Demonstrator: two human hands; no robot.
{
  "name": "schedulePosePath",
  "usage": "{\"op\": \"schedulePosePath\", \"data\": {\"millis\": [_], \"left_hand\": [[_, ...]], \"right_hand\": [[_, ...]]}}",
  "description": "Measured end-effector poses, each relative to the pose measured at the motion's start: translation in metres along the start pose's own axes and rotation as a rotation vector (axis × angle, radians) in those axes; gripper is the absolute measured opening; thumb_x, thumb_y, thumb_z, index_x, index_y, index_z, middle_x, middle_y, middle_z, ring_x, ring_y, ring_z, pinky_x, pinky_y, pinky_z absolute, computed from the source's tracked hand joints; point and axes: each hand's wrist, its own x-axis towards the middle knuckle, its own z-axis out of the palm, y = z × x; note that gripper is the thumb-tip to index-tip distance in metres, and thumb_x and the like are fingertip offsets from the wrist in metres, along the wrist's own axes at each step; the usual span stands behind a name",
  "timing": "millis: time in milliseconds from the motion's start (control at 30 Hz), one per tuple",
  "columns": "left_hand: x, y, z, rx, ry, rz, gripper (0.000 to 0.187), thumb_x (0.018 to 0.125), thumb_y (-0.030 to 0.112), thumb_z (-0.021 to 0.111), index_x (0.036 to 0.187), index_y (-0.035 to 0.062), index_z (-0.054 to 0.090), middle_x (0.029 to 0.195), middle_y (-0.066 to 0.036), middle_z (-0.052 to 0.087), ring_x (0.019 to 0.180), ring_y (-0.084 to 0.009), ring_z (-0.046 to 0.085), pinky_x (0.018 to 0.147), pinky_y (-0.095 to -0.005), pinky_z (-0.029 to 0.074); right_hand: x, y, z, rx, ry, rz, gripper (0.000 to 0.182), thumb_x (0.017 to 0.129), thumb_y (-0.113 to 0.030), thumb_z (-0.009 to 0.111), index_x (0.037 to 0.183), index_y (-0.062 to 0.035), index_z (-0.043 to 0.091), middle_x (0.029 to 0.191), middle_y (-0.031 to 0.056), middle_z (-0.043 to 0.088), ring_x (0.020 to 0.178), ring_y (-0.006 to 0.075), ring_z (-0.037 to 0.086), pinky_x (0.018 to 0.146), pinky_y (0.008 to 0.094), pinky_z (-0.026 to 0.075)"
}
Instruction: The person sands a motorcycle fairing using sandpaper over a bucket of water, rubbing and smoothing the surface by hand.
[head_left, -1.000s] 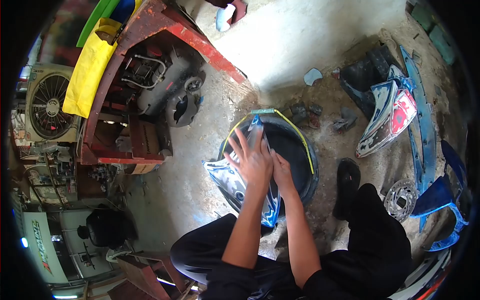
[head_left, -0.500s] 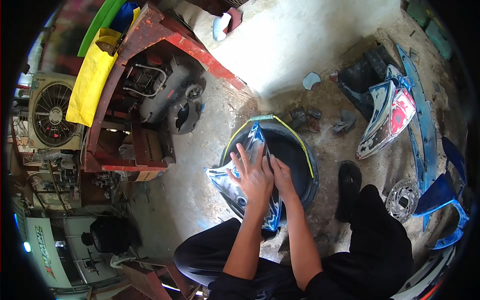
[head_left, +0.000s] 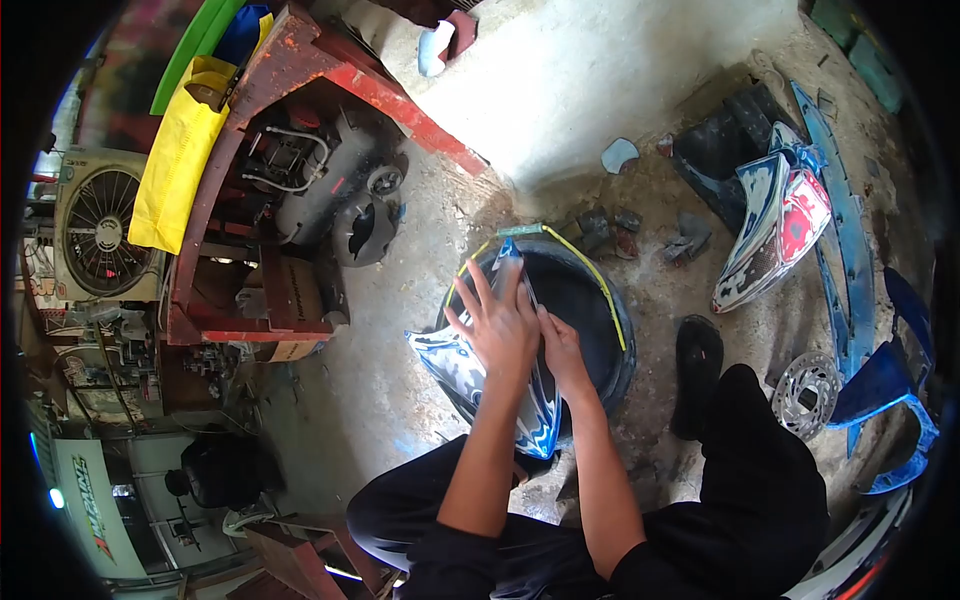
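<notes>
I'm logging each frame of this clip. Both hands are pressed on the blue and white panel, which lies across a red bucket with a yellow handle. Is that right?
Not quite: the bucket is black, not red, as the head view shows. The rest holds: the left hand and the right hand are both pressed on the blue and white panel, which lies across the bucket, and its yellow handle arches over the rim.

Rusty red metal frame (head_left: 300,60) upper left, yellow cloth (head_left: 175,160) draped on it, compressor (head_left: 320,180) beneath. Fan unit (head_left: 95,225) far left. Brake disc (head_left: 805,397), blue fairing pieces (head_left: 850,230) on concrete floor (head_left: 600,70) right.
</notes>
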Motion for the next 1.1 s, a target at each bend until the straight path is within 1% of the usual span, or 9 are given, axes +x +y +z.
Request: {"op": "schedulePosePath", "data": {"millis": [100,133,300,433,533,667,767,1033,1100], "left_hand": [[0.018,0.000,0.005,-0.045,-0.048,-0.051,0.040,0.106,0.038,0.049,0.144,0.0364,0.061,0.162,-0.018,0.040,0.149,-0.0381,0.039,0.117,-0.0710,0.018],[0.017,0.004,0.002,-0.045,-0.106,-0.076,0.041,0.107,0.038,0.048,0.146,0.0366,0.060,0.156,-0.017,0.049,0.142,-0.0335,0.047,0.116,-0.0683,0.021],[0.014,0.019,-0.001,-0.119,0.002,-0.034,0.040,0.103,0.036,0.054,0.143,0.0330,0.062,0.147,-0.014,0.056,0.133,-0.0325,0.053,0.112,-0.0673,0.029],[0.021,0.017,0.005,-0.138,-0.011,0.039,0.042,0.103,0.035,0.054,0.145,0.0330,0.059,0.151,-0.014,0.053,0.138,-0.0346,0.050,0.113,-0.0688,0.026],[-0.006,0.012,-0.005,-0.045,-0.091,0.037,0.044,0.105,0.037,0.050,0.148,0.0354,0.058,0.163,-0.017,0.039,0.150,-0.0394,0.037,0.117,-0.0699,0.016],[-0.025,0.008,-0.008,0.021,-0.105,0.023,0.043,0.104,0.038,0.051,0.146,0.0344,0.060,0.167,-0.020,0.031,0.152,-0.0430,0.031,0.118,-0.0713,0.015],[-0.001,0.008,0.005,0.007,-0.005,0.046,0.042,0.101,0.038,0.056,0.142,0.0322,0.062,0.166,-0.019,0.032,0.151,-0.0437,0.033,0.115,-0.0730,0.020],[-0.029,0.007,-0.006,0.037,-0.069,0.004,0.042,0.101,0.037,0.054,0.142,0.0326,0.063,0.168,-0.018,0.030,0.152,-0.0443,0.031,0.116,-0.0752,0.016],[-0.008,0.007,-0.003,0.048,-0.031,0.031,0.042,0.101,0.039,0.055,0.142,0.0321,0.063,0.167,-0.019,0.031,0.152,-0.0448,0.031,0.116,-0.0751,0.016]], "right_hand": [[0.004,0.003,-0.003,-0.023,-0.052,-0.053,0.041,0.111,-0.033,0.053,0.103,0.0027,0.071,0.085,-0.0046,0.062,0.083,0.0038,0.049,0.073,0.0242,0.045],[0.001,-0.002,-0.003,-0.034,-0.038,-0.082,0.041,0.111,-0.033,0.052,0.104,0.0029,0.071,0.085,-0.0047,0.062,0.084,0.0039,0.049,0.074,0.0240,0.045],[0.000,-0.015,-0.002,0.042,0.007,-0.109,0.041,0.112,-0.032,0.051,0.105,0.0032,0.071,0.087,-0.0048,0.063,0.085,0.0036,0.049,0.076,0.0230,0.044],[0.005,-0.011,-0.007,0.016,0.009,-0.102,0.041,0.112,-0.032,0.051,0.107,0.0028,0.071,0.089,-0.0047,0.063,0.086,0.0031,0.050,0.076,0.0227,0.045],[0.005,-0.005,-0.007,0.021,0.016,-0.061,0.040,0.111,-0.033,0.053,0.107,0.0024,0.071,0.086,-0.0047,0.063,0.084,0.0033,0.051,0.073,0.0232,0.045],[0.003,-0.002,-0.004,0.026,0.021,-0.082,0.038,0.110,-0.032,0.056,0.105,0.0015,0.072,0.080,-0.0061,0.061,0.076,0.0032,0.050,0.065,0.0241,0.043],[0.004,0.004,-0.002,-0.012,0.007,-0.100,0.037,0.110,-0.031,0.056,0.103,0.0015,0.072,0.079,-0.0061,0.061,0.075,0.0029,0.050,0.063,0.0240,0.043],[0.003,-0.005,-0.001,0.074,0.012,-0.049,0.039,0.110,-0.030,0.055,0.098,0.0037,0.069,0.078,-0.0050,0.060,0.076,0.0029,0.047,0.065,0.0243,0.042],[0.009,0.010,-0.005,-0.047,0.008,-0.132,0.038,0.110,-0.031,0.056,0.099,0.0024,0.071,0.078,-0.0055,0.059,0.077,0.0029,0.048,0.065,0.0242,0.042]]}}
